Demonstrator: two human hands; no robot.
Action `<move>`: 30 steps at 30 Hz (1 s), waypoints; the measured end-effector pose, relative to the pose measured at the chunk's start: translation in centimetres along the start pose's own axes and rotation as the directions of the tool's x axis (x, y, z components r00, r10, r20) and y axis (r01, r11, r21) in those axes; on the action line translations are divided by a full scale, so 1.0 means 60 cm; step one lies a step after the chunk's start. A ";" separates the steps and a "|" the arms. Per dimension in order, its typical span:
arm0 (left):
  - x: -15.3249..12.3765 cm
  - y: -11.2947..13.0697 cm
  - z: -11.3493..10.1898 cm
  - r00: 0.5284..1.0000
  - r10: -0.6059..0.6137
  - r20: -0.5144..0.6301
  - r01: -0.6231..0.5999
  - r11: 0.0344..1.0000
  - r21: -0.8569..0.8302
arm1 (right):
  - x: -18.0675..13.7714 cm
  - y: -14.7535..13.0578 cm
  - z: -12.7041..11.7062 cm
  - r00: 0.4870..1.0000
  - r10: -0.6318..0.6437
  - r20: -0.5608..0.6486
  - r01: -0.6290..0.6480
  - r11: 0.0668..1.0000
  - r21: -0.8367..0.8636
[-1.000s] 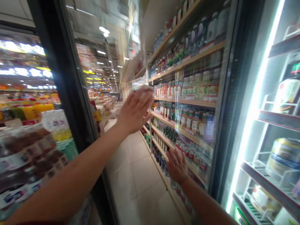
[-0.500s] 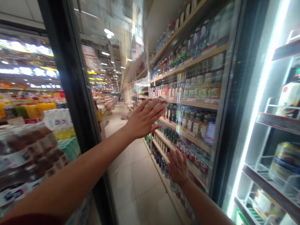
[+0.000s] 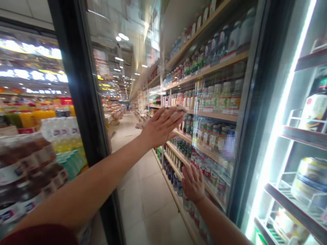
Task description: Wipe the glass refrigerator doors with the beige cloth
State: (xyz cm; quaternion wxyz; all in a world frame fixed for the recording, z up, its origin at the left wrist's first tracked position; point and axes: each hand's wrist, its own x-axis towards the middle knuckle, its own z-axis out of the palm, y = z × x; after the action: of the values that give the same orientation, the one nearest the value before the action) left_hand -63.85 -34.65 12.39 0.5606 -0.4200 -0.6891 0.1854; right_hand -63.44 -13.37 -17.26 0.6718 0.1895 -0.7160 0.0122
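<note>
My left hand reaches out to the glass door of a drinks fridge. Its fingers lie flat and press a pale cloth against the pane; only the cloth's edge shows past the fingertips. Lower down, my right hand rests flat on the same glass with fingers spread and holds nothing. Through the pane I see shop shelves lined with bottles.
The door's black frame stands at the left, with packs of bottles beyond it. At the right is the lit fridge interior with wire racks and cans. A tiled aisle runs ahead.
My left hand with the cloth has slid to the right and a little down across the glass. The right hand has stayed in place on the pane.
</note>
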 end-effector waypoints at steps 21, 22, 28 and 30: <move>0.034 -0.079 0.015 0.877 -0.443 -0.185 0.427 0.896 -0.121 | -0.001 0.001 0.021 0.999 0.022 0.022 -0.022 1.000 -0.018; 0.035 -0.075 0.016 0.881 -0.441 -0.173 0.424 0.897 -0.126 | -0.001 0.001 0.022 1.000 0.022 0.022 -0.022 1.000 -0.019; 0.047 -0.080 0.018 0.998 -0.058 -0.003 0.057 0.991 -0.121 | 0.000 0.003 0.027 1.000 0.013 0.019 -0.012 0.999 -0.041; 0.057 -0.110 0.011 0.968 -0.239 -0.075 0.231 0.968 -0.099 | 0.000 0.003 0.028 1.000 0.009 0.012 -0.008 0.999 -0.047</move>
State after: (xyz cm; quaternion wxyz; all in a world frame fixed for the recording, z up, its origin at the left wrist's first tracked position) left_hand -66.99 -35.62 19.11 0.5885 -0.3676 -0.7168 0.0681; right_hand -65.12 -13.64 -17.35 0.6714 0.1706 -0.7212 -0.0031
